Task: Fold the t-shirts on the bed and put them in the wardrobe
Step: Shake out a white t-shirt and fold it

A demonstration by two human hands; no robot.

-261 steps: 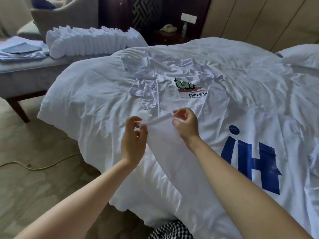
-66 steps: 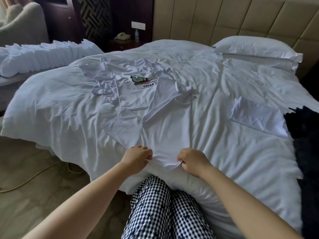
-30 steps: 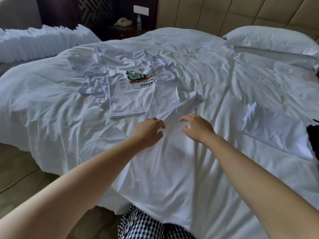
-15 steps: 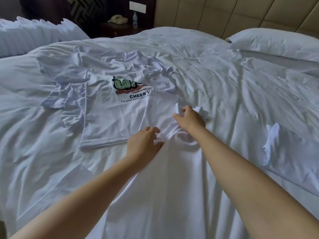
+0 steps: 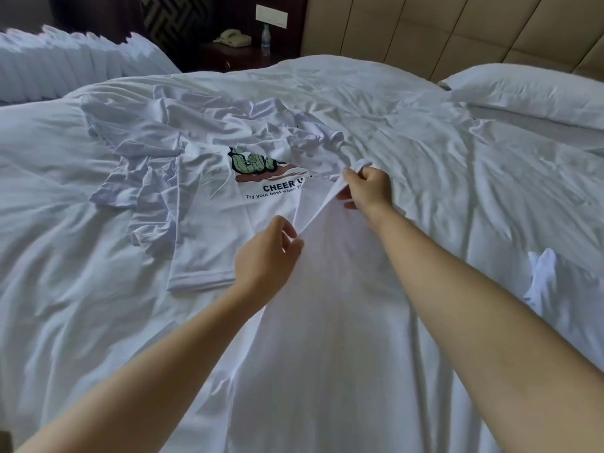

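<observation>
The plain white cotton t-shirt (image 5: 330, 338) lies on the white-sheeted bed (image 5: 474, 165), its long axis running away from the person. The right hand (image 5: 367, 188) pinches its far end with curled fingers. The left hand (image 5: 264, 259) pinches the same raised edge, nearer.

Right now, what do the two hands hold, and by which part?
The plain white t-shirt, by one raised edge: right hand pinches its far end, left hand nearer.
</observation>
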